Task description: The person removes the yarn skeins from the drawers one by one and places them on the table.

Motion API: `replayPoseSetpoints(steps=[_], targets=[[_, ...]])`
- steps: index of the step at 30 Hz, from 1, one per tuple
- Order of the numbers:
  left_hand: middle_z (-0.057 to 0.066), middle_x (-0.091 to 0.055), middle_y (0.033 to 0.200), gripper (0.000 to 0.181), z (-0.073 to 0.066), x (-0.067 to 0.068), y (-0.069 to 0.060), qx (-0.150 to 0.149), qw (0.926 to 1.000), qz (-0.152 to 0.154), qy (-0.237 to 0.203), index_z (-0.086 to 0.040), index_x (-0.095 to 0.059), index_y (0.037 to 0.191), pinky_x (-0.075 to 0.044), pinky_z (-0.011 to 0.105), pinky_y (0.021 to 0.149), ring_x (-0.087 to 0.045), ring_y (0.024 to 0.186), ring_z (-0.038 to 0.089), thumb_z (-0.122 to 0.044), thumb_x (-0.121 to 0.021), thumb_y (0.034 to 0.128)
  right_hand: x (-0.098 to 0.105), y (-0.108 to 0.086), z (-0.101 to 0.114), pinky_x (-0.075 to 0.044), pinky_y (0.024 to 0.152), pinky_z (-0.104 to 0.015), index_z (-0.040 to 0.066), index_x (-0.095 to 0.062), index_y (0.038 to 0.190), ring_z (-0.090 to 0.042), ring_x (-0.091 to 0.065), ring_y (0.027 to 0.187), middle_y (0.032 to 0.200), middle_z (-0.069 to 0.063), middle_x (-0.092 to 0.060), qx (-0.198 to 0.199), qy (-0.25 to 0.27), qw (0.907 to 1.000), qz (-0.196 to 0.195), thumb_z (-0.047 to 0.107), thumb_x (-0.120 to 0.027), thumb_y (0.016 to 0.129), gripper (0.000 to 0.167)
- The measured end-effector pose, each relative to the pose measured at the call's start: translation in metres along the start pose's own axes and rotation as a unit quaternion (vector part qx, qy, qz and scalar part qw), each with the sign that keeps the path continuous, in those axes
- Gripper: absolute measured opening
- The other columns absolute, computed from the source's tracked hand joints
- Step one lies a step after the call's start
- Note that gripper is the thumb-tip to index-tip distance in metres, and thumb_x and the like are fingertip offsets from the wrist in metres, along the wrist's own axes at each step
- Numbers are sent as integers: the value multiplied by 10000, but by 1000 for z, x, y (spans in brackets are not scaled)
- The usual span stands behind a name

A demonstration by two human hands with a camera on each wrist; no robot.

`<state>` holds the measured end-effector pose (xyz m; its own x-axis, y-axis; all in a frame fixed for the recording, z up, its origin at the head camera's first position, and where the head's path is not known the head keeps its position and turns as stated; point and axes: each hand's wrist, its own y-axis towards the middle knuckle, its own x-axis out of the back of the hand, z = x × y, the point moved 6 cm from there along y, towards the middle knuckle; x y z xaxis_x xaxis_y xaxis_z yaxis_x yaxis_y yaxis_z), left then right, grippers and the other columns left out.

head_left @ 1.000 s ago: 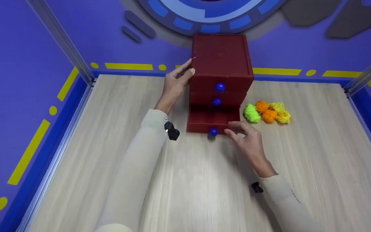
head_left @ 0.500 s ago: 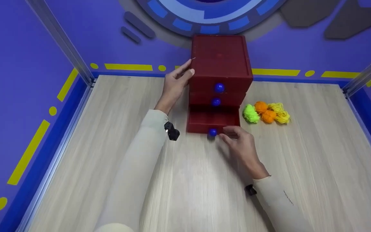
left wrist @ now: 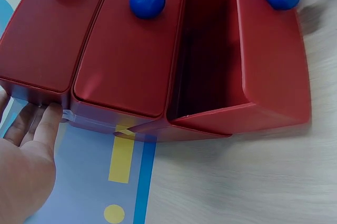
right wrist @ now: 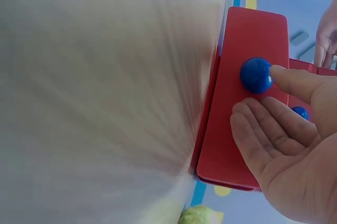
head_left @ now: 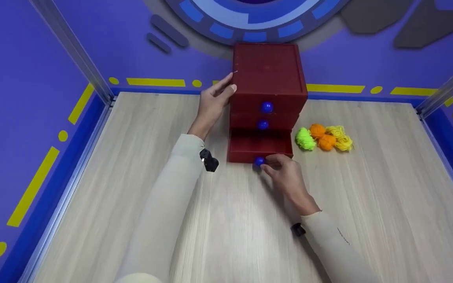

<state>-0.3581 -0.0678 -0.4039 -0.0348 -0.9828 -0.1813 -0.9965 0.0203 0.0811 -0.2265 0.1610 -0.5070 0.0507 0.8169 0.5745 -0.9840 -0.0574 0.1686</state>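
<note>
A dark red chest of drawers (head_left: pixel 267 68) stands against the back wall, with blue ball knobs on its fronts. Its bottom drawer (head_left: pixel 239 157) is pulled out, and the part of its inside that shows holds nothing. My left hand (head_left: pixel 210 107) rests its extended fingers along the chest's left side near the top. At the bottom drawer's blue knob (right wrist: pixel 256 75) is my right hand (head_left: pixel 287 175). In the right wrist view its thumb tip meets the knob's edge, while the loosely bent fingers lie beside the knob rather than round it.
Right of the chest lie small yarn balls: one bright green (head_left: pixel 305 138), two orange (head_left: pixel 326 142) and a yellow bundle (head_left: pixel 342 138). Blue patterned walls (head_left: pixel 108 31) enclose the light wooden table (head_left: pixel 132 165) at the back and sides.
My right hand has slid left along the bottom drawer's front, from its right end to the knob. My left hand stays on the chest, and the drawer stays pulled out.
</note>
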Motion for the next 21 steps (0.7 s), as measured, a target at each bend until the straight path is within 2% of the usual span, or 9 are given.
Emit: replayPoseSetpoints(steps=[7, 12, 21], targets=[[20, -624, 1472, 462, 2, 1, 0, -17, 10000, -1, -97, -183, -650, 1485, -524, 284, 1041, -624, 1277, 139, -212, -738, 1033, -5, 2, 1, -607, 857, -450, -22, -775, 1091, -298, -738, 929, 1009, -127, -779, -24, -157, 9999, 39, 103, -849, 927, 219], [18, -628, 1465, 467, 0, 2, -1, -106, 9999, 74, 33, -189, -642, 1494, -528, 298, 1041, -622, 1278, 141, -226, -731, 1037, -6, 4, 1, -611, 845, -448, -20, -777, 1090, -296, -740, 913, 988, -121, -780, 56, -276, 9996, 21, 101, -841, 934, 207], [20, -638, 1454, 465, -1, 1, -1, -83, 9999, 52, 96, -197, -651, 1486, -534, 296, 1030, -628, 1267, 149, -232, -741, 1031, -7, 8, -1, -613, 846, -458, -30, -770, 1081, -304, -736, 912, 986, -135, -777, 58, -165, 9998, -38, 76, -835, 935, 192]])
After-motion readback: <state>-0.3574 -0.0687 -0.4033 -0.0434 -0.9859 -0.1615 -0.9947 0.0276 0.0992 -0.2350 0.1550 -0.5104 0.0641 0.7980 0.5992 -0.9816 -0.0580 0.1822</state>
